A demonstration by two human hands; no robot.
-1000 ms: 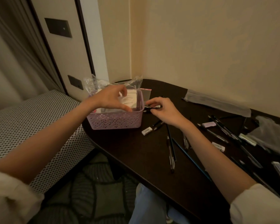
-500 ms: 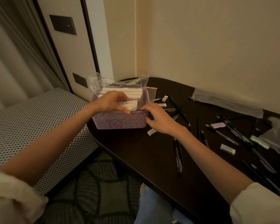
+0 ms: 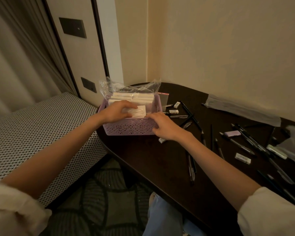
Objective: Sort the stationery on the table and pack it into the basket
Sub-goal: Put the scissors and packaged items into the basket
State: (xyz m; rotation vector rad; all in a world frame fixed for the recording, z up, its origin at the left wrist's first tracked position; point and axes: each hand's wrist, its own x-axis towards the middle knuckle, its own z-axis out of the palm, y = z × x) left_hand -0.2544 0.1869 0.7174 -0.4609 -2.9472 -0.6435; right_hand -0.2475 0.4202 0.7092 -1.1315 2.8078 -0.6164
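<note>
With the left hand gripping a white packet inside the purple basket and the right hand resting open-fingered on its near rim, the loose pens lie rightward on the bench, nearer the right hand.
</note>
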